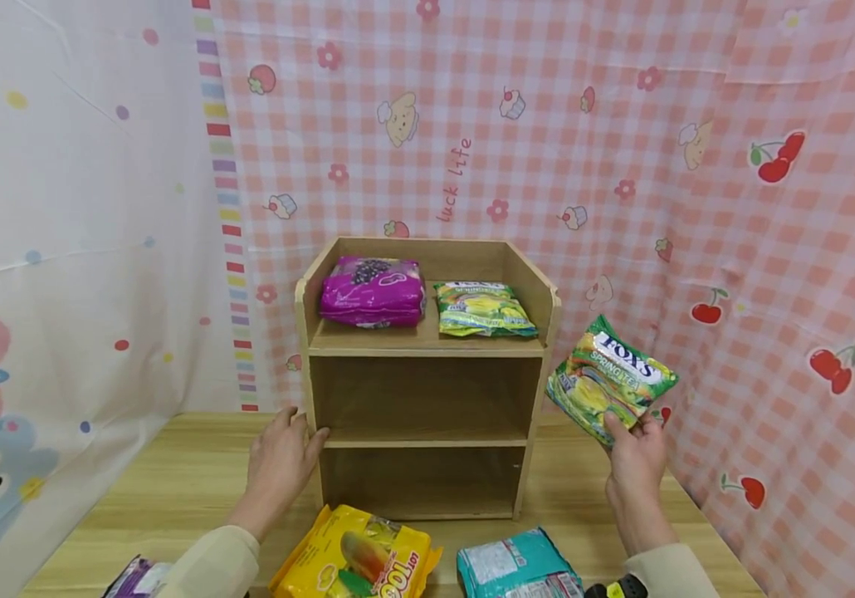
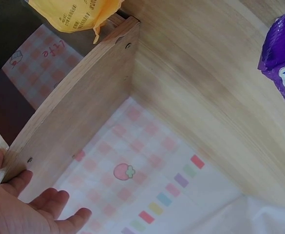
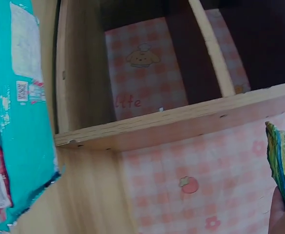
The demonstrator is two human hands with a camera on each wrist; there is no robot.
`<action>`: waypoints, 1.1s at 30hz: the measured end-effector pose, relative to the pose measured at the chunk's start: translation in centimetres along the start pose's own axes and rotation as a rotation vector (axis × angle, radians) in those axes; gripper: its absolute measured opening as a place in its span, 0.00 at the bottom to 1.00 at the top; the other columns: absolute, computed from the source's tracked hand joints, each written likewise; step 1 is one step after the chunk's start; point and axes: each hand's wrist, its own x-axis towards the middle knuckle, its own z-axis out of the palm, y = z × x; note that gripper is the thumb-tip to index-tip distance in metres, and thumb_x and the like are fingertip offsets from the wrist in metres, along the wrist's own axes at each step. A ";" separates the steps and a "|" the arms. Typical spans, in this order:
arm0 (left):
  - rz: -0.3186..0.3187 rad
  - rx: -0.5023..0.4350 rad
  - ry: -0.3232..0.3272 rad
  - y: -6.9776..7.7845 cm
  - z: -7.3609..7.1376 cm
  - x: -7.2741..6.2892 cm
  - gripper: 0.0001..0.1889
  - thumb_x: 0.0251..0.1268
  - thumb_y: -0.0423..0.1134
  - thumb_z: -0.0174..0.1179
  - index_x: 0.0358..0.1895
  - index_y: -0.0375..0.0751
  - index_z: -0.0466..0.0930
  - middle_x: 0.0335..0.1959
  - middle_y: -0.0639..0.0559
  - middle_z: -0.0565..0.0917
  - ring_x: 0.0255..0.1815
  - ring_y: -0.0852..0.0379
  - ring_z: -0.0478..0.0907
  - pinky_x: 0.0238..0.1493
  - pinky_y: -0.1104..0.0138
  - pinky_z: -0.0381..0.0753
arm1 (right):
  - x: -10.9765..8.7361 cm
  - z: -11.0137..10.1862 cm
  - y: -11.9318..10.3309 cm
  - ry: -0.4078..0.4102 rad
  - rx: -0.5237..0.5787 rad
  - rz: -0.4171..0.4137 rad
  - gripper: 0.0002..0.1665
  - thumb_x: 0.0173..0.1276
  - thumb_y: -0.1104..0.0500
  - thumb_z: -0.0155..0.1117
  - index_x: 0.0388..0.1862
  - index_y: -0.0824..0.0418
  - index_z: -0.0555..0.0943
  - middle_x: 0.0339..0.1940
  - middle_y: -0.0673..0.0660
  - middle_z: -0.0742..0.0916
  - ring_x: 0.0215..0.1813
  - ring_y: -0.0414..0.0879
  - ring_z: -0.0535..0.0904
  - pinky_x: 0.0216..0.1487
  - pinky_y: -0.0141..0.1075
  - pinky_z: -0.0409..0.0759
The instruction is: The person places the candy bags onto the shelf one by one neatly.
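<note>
My right hand [image 1: 638, 461] pinches a green FOX'S Spring Tea candy bag [image 1: 610, 378] by its lower edge, thumb across the front, out to the right of the wooden shelf [image 1: 427, 353]. Part of this bag [image 3: 284, 161] shows at the right edge of the right wrist view. My left hand [image 1: 281, 457] holds the shelf's left side panel at middle height, thumb over the front edge and fingers along the outside; the left wrist view shows this side panel [image 2: 79, 92] closely. On the top tier sit a purple grape-pictured bag [image 1: 373, 292] and another green Spring Tea bag [image 1: 483, 309].
On the wooden table [image 1: 173, 465], in front of the shelf, lie a yellow bag [image 1: 356, 556] with a mango picture and a teal bag [image 1: 517, 566]. A purple bag [image 1: 136, 577] lies by my left sleeve. Checked pink cloth [image 1: 427, 124] hangs behind and at the right.
</note>
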 end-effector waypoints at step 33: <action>-0.034 0.041 -0.028 0.0 0.0 0.1 0.23 0.73 0.46 0.58 0.54 0.24 0.79 0.64 0.28 0.72 0.64 0.30 0.69 0.64 0.27 0.46 | -4.4 2.4 -4.5 -0.087 0.368 -0.418 0.18 0.63 0.74 0.67 0.51 0.70 0.77 0.47 0.62 0.86 0.48 0.48 0.84 0.44 0.33 0.84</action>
